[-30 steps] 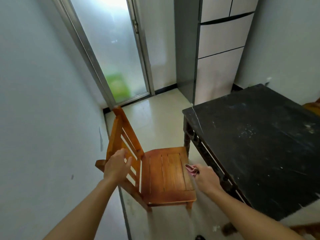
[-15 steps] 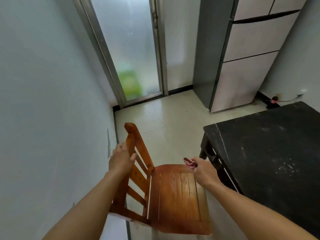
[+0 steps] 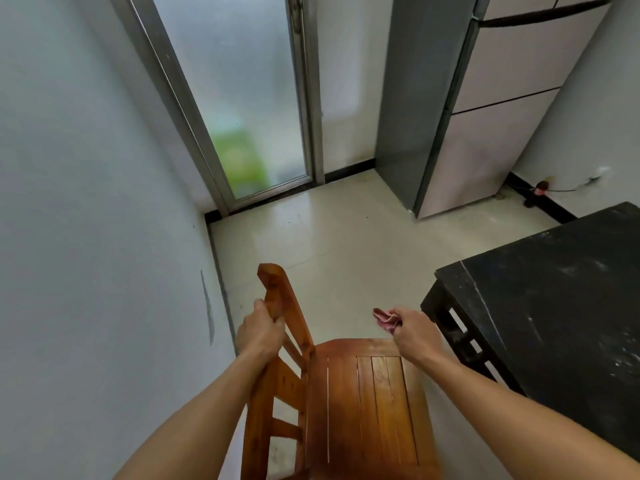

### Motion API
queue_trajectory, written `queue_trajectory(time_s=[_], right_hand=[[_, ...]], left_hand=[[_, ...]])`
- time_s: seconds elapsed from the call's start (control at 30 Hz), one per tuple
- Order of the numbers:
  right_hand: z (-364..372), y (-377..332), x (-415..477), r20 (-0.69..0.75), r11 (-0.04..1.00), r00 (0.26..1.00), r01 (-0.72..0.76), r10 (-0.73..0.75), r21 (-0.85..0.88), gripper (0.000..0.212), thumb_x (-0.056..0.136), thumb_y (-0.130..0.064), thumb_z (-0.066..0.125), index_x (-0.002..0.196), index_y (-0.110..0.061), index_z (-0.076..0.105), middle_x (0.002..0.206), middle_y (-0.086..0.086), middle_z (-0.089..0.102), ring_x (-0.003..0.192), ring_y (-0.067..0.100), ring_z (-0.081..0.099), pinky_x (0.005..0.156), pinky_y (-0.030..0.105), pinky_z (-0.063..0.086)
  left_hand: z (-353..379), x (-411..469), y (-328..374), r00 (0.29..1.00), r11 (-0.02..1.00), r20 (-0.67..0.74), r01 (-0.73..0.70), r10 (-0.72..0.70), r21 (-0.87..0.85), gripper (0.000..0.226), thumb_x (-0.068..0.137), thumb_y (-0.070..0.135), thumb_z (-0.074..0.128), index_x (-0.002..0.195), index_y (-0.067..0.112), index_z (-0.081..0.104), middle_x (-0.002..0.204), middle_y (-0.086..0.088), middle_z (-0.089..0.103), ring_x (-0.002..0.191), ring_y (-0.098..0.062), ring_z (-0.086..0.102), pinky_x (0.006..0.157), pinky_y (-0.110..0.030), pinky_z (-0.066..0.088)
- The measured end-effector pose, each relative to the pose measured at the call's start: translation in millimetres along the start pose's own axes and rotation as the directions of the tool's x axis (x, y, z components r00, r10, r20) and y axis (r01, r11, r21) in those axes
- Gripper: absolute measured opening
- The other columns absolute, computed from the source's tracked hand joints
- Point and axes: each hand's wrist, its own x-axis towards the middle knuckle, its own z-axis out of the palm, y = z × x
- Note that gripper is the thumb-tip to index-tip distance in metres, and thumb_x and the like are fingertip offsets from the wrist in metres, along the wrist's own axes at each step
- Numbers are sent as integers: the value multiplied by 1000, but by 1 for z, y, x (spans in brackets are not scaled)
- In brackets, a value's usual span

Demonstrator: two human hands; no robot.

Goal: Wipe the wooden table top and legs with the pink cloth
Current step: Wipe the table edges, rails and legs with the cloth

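Note:
A dark, scuffed wooden table (image 3: 561, 306) stands at the right, its near left leg (image 3: 446, 323) in view. My right hand (image 3: 412, 332) holds a crumpled pink cloth (image 3: 386, 318) in the air to the left of that table corner, above the front of an orange wooden chair's seat (image 3: 363, 403). My left hand (image 3: 261, 332) grips the top rail of the chair's backrest (image 3: 277, 292). The cloth touches neither table nor chair.
A pale wall (image 3: 86, 237) runs close along the left. A frosted glass door (image 3: 235, 98) is ahead and a tall grey fridge (image 3: 485, 109) at the back right. A plug and cable (image 3: 540, 190) lie by the skirting. Tiled floor (image 3: 329, 244) lies between chair and door.
The view has swung up and left, so the table sits further right. The chair is nearer below me, my left hand still on its backrest. My right hand has kept hold of the cloth.

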Motion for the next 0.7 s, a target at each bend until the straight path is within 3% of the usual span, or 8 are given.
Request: queue_trajectory(time_s=[0.13, 0.3, 0.53, 0.63, 0.7], right_hand=[[1, -30, 26, 4, 997, 998, 70, -70, -25, 12, 97, -29, 57, 102, -24, 67, 88, -9, 66, 76, 8, 59, 65, 28, 50], [2, -60, 69, 32, 989, 991, 135, -133, -54, 13, 97, -30, 55, 99, -22, 66, 84, -8, 64, 71, 6, 55, 55, 21, 36], [17, -110, 170, 63, 979, 980, 192, -188, -72, 12, 96, -35, 57, 92, -30, 67, 83, -11, 67, 75, 9, 58, 68, 38, 55], [24, -138, 222, 70, 967, 967, 248, -244, -62, 11, 97, -33, 57, 94, -30, 67, 84, -9, 67, 71, 7, 57, 63, 33, 53], [24, -156, 251, 78, 959, 959, 277, -272, -58, 15, 97, -31, 57, 99, -23, 70, 85, -6, 66, 71, 9, 56, 56, 25, 45]], left_hand=[[-25, 47, -19, 998, 998, -32, 58, -59, -20, 34, 98, 28, 50, 127, 15, 41, 103, -6, 60, 72, -19, 58, 62, -32, 48], [-61, 110, -47, 974, 981, -120, 187, -192, -55, 36, 96, 31, 51, 126, 13, 41, 112, -13, 60, 87, -34, 63, 78, -46, 56], [-104, 210, -45, 932, 956, -217, 277, -292, -94, 36, 97, 29, 51, 125, 8, 41, 105, -15, 58, 79, -33, 59, 67, -40, 52], [-118, 254, -37, 924, 953, -234, 290, -303, -89, 36, 97, 31, 51, 125, 9, 42, 107, -15, 59, 81, -32, 61, 70, -40, 54], [-123, 278, -36, 924, 952, -230, 297, -305, -70, 39, 96, 34, 51, 127, 11, 42, 112, -15, 59, 89, -35, 63, 77, -44, 56]])
